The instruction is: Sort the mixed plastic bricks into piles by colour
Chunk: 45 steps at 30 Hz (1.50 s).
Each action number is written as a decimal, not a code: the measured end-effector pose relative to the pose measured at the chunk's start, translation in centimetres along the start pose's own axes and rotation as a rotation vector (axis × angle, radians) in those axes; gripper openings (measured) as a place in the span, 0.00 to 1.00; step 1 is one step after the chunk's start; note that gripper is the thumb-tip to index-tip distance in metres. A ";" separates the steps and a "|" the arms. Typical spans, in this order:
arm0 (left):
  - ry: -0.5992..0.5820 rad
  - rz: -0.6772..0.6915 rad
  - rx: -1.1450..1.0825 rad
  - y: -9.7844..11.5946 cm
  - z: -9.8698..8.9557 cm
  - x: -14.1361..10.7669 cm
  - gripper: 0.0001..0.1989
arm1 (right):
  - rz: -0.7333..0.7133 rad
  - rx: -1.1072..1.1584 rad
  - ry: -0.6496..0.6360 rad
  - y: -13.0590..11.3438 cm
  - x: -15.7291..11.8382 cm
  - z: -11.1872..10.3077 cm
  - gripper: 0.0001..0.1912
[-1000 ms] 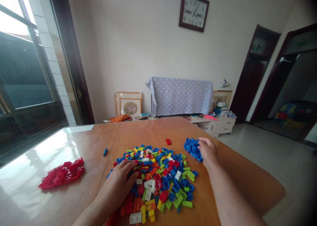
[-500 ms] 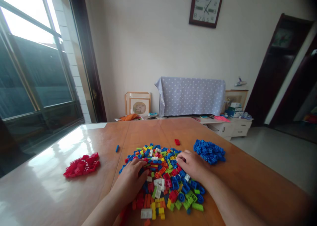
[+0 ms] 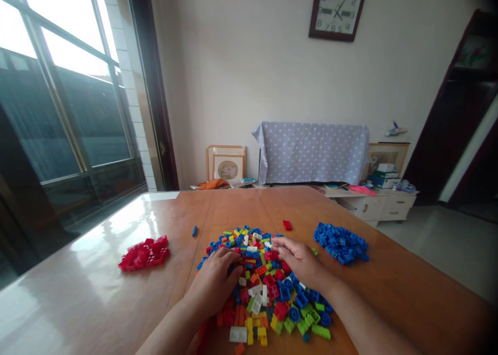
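A wide heap of mixed toy bricks [image 3: 257,304] in blue, red, yellow, green, orange and white covers the near middle of the wooden table. My left hand [image 3: 218,277] rests over the heap's left side, fingers bent down among the bricks; what its fingertips touch is hidden. At the upper right of the heap is my right hand [image 3: 298,256], its thumb and fingers close around a red brick [image 3: 272,254]. To the left sits a pile of red bricks [image 3: 143,253]. A pile of blue bricks [image 3: 341,243] stands to the right.
A lone blue piece [image 3: 194,231] and a lone red brick [image 3: 287,225] lie beyond the heap on the table [image 3: 241,204]. One small green brick [image 3: 315,251] is near the blue pile. Behind the table are a cloth-covered object [image 3: 311,153] and a white cabinet [image 3: 395,207].
The view has turned slightly left, so everything appears farther right. My right hand's fingers have straightened somewhat beside a red brick. A small green brick now shows between my right hand and the blue pile.
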<state>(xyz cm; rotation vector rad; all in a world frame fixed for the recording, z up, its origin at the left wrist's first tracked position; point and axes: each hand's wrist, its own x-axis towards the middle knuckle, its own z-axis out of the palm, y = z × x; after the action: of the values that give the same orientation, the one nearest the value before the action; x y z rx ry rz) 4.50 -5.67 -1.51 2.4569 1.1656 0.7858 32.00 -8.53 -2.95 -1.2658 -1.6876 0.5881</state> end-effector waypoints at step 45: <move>0.333 -0.204 -0.307 -0.8 -1.0 0.5 0.12 | 0.094 -0.472 -0.038 1.0 0.1 -2.1 0.11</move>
<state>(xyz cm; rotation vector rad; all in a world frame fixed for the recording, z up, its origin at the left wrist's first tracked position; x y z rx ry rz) 3.70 -4.80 -0.95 1.9733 1.2715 1.2401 34.32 -8.42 -2.72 -1.6809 -1.8724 0.2732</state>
